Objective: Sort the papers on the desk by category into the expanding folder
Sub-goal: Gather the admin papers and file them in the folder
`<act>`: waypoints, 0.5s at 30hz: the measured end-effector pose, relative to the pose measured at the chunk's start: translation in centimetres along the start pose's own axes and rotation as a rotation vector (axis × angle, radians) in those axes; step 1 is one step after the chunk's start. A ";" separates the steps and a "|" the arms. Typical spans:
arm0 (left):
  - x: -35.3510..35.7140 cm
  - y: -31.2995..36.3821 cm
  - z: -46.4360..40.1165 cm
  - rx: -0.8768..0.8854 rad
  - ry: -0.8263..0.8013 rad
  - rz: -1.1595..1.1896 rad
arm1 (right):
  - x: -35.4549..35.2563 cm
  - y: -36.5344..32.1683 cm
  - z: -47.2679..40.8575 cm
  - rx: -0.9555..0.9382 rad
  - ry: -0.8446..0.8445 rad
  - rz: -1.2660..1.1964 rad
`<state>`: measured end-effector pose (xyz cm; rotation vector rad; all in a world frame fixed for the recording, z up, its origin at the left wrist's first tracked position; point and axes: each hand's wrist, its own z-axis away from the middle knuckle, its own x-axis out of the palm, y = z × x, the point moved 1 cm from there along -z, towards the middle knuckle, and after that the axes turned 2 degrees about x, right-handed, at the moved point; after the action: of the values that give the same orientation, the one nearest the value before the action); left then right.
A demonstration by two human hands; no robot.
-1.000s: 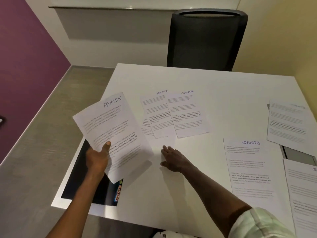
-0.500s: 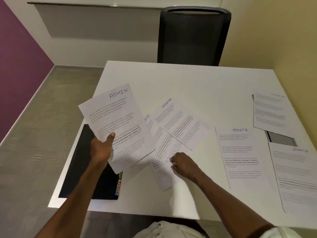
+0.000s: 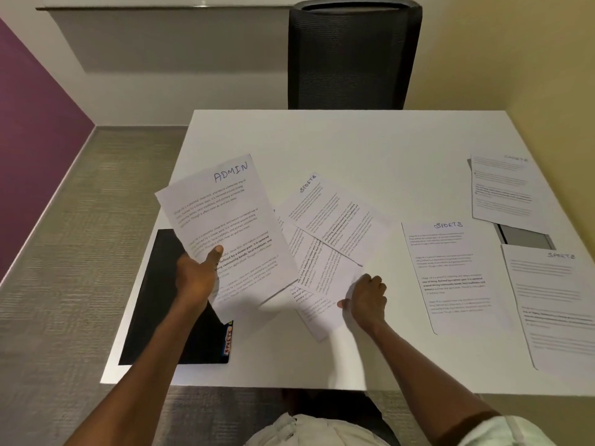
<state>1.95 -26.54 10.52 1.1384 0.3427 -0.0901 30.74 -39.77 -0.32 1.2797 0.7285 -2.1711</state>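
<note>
My left hand (image 3: 196, 278) holds a sheet headed ADMIN (image 3: 225, 226) above the desk's left side, thumb on its face. Under it lies the black expanding folder (image 3: 161, 304), flat, with a coloured tab reading SPORTS at its right edge. My right hand (image 3: 367, 297) pinches the near corner of a loose fan of sheets (image 3: 328, 239) in the desk's middle; the top one is headed SPORTS. Another SPORTS sheet (image 3: 450, 272) lies flat to the right.
On the white desk (image 3: 354, 146), two more sheets (image 3: 505, 191) (image 3: 557, 304) lie at the right edge, partly over a grey flat object (image 3: 524, 238). A black mesh chair (image 3: 351, 56) stands behind the desk. A yellow wall runs along the right.
My right hand went from resting flat on the desk to gathering the middle sheets; they slid toward me and turned askew. The ADMIN sheet stays held up in my left hand.
</note>
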 end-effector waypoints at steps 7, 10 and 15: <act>1.2 0.8 0.7 0.032 -0.092 0.060 | -2.1 -0.6 -2.2 0.248 -0.325 -0.666; 1.2 1.3 0.6 0.046 -0.112 0.076 | -4.6 -0.4 -2.0 0.366 -0.595 -1.114; 1.5 1.9 0.1 0.049 -0.111 0.092 | -10.0 1.8 -2.5 0.392 -0.727 -0.991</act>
<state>3.88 -25.64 11.69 1.1909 0.1904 -0.0804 37.75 -37.83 7.19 0.0997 0.6994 -3.3895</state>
